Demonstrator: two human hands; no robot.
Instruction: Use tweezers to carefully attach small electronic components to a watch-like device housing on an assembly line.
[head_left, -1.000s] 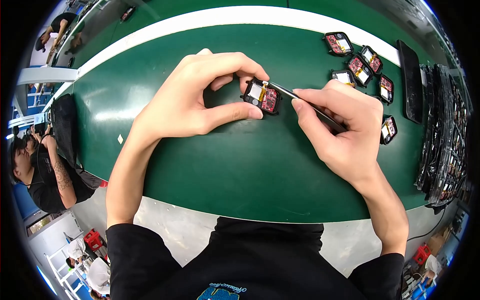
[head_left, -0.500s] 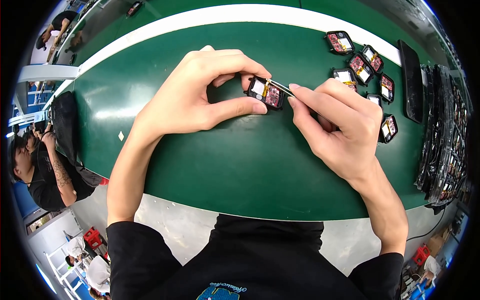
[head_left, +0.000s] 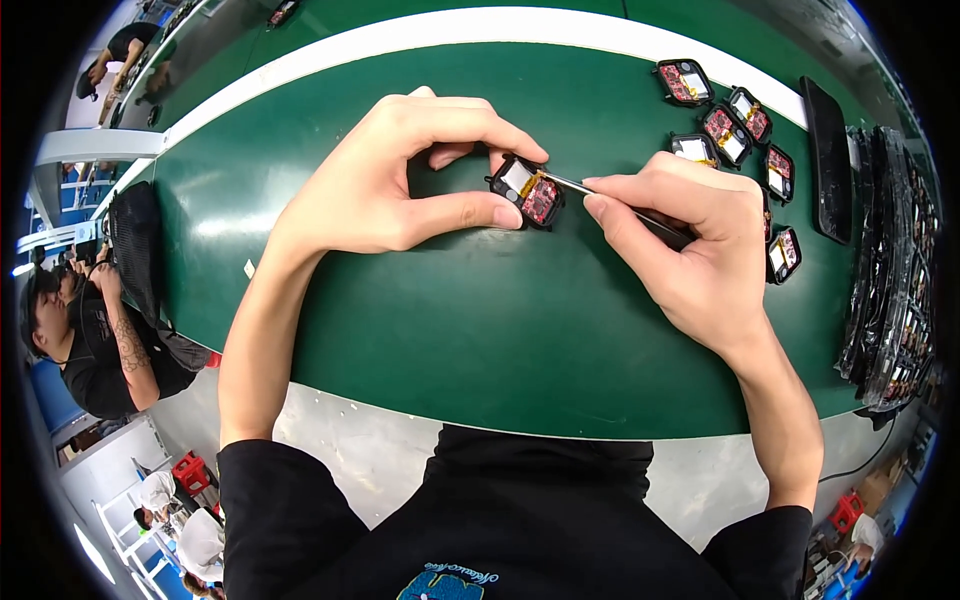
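Between the thumb and fingers of my left hand [head_left: 390, 190] is an open black watch-like casing [head_left: 541, 205]. Inside it show a red circuit board, a white block and a strip of yellow tape. My right hand [head_left: 690, 240] is closed around slim metal tweezers [head_left: 568, 184], whose dark rear end lies under the palm. Their tips meet the casing's upper right part, near the end of the yellow tape. Whether the tips pinch anything is too small to tell. Several similar open casings [head_left: 726, 135] lie beyond my right hand, which partly covers one of them.
The green tabletop [head_left: 480, 340] has a white strip [head_left: 480, 25] along its far side. A long black tray [head_left: 826, 160] lies at the right, beside a stack of plastic-wrapped black trays [head_left: 890, 280]. A co-worker [head_left: 110, 340] sits at the left, near a black bag [head_left: 135, 250].
The casing has turned slightly clockwise in my left hand. My right hand has rolled over and shifted a little right, so the tweezers lie flatter and their dark rear end now shows.
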